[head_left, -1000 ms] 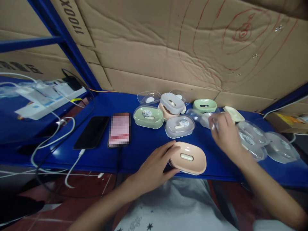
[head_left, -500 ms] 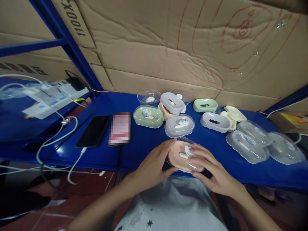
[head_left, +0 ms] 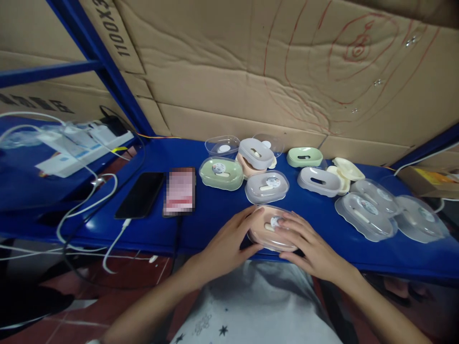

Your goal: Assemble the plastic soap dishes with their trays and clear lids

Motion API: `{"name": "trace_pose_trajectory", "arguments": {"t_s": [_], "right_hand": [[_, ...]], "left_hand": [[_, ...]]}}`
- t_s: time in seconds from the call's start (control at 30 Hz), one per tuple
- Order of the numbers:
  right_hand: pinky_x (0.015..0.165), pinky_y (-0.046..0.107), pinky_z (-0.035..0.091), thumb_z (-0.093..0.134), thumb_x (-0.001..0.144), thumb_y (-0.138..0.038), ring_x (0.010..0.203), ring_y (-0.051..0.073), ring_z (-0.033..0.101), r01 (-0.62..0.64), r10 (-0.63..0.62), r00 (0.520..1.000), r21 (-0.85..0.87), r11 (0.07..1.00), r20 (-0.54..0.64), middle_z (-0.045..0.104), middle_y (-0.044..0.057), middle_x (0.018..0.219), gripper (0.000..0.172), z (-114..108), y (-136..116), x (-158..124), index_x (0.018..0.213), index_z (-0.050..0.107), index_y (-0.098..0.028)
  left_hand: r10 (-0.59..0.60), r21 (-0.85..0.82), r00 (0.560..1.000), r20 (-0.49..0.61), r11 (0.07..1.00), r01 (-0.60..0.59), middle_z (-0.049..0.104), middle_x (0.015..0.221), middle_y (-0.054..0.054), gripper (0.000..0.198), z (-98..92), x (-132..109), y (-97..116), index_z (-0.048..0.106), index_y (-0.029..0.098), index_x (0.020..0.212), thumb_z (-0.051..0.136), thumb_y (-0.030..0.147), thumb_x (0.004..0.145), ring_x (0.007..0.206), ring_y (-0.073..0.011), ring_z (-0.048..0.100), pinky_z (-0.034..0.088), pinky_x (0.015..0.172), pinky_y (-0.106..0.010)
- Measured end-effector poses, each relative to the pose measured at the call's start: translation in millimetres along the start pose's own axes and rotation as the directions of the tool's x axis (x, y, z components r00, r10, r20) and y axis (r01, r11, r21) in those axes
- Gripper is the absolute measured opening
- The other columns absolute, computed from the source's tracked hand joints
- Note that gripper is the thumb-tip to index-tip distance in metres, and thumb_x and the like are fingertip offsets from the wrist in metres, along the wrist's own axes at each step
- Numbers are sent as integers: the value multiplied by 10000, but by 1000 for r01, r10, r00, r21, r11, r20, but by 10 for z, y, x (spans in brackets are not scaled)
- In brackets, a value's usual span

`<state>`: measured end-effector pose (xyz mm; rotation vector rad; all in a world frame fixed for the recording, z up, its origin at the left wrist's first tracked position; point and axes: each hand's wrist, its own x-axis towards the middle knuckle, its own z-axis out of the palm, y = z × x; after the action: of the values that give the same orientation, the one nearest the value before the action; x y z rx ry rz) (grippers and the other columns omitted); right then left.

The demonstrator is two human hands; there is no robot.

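Observation:
A peach oval soap dish with a clear lid is at the blue table's front edge, directly before me. My left hand grips its left end, thumb at the near side and fingers along the far rim. My right hand holds the right end, several fingers lying over the lid by a round white sticker and the thumb at the near rim. A lidded lilac soap dish lies just beyond, with a lidded green one to its left.
Several lidded grey dishes lie at right. Behind are a lilac tray, a green tray, cream pieces and a clear lid. Two phones, one black, and white cables occupy the left. Cardboard stands behind.
Both hands and the peach soap dish have shifted slightly left and away from me. The clear lid, whose far edge stuck out behind the dish before, now sits more evenly over it.

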<state>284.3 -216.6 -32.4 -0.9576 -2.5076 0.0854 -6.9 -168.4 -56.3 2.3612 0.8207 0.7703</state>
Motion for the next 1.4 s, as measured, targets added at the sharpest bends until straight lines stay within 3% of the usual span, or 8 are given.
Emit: {"name": "trace_pose_trajectory", "arguments": {"t_s": [0.2, 0.47, 0.63, 0.83, 0.93, 1.03, 1.23, 1.4], "right_hand": [[1222, 532, 458, 649, 1032, -303, 1532, 303, 455, -234, 229, 972, -118, 965, -54, 562, 126, 1564, 580, -180, 156, -253, 1582, 466, -280], [1260, 667, 302, 505, 1097, -370, 1498, 319, 512, -360, 369, 929, -340, 869, -39, 571, 69, 1597, 491, -499, 574, -210, 1584, 457, -338], [1160, 542, 495, 428, 1075, -333, 1369, 319, 638, -442, 456, 890, -307, 843, -29, 674, 99, 1479, 447, -882, 1193, -55, 1470, 622, -250], [976, 599, 575, 642, 924, -307, 1107, 397, 754, -478, 591, 798, -476, 738, 114, 799, 134, 1207, 323, -1052, 1829, 41, 1209, 778, -238], [921, 557, 580, 625, 991, -351, 1029, 386, 766, -522, 559, 825, -485, 702, -79, 808, 147, 1145, 266, -1154, 1586, 54, 1169, 787, -239], [978, 546, 555, 586, 1057, -400, 1104, 360, 748, -424, 360, 905, -403, 811, -227, 792, 139, 1211, 303, -1102, 969, 75, 1247, 745, -226], [1096, 482, 517, 570, 1063, -173, 1147, 224, 729, 22, -16, 1000, -229, 973, 27, 792, 24, 1244, 347, -350, -199, 289, 1371, 679, -290], [1061, 461, 563, 539, 1103, -326, 1152, 217, 734, 5, -4, 1000, -95, 995, 10, 787, 25, 1248, 293, -450, 79, 329, 1362, 671, -285]], "left_hand": [[19, 199, 999, -44, 980, -10, 426, 1680, -156, 721, -2, -29, 124, 314, 282, 1658, 669, 334, 1032, 1507, -337, 501, 535, 1171, -573], [106, 452, 992, 64, 883, -123, 531, 1605, -145, 514, -310, -143, 354, 488, 249, 1565, 590, 278, 1062, 1310, -348, 642, 596, 1048, -610], [92, 592, 991, 98, 795, -132, 568, 1583, -142, 479, -560, -126, 274, 524, 248, 1546, 568, 254, 1069, 1313, -342, 653, 563, 1074, -582], [254, 563, 944, 209, 758, -329, 619, 1515, -170, 439, -536, 236, 195, 545, 220, 1521, 540, 275, 1085, 1282, -344, 682, 552, 1077, -548], [296, 530, 943, 149, 782, -329, 572, 1561, -163, 482, -523, 443, 148, 493, 250, 1566, 551, 300, 1090, 1320, -340, 660, 564, 1079, -518], [316, 526, 947, 53, 798, -296, 457, 1659, -167, 555, -559, 544, 153, 415, 260, 1620, 561, 335, 1089, 1411, -362, 589, 573, 1091, -521], [280, 470, 956, 83, 835, -285, 506, 1617, -180, 460, -449, 195, 318, 540, 223, 1511, 590, 351, 1073, 1440, -389, 561, 587, 1086, -591], [207, 403, 977, 58, 890, -212, 712, 1366, -124, 264, -206, -188, 288, 648, 192, 1308, 570, 173, 1057, 1358, -315, 647, 638, 1040, -525]]}}
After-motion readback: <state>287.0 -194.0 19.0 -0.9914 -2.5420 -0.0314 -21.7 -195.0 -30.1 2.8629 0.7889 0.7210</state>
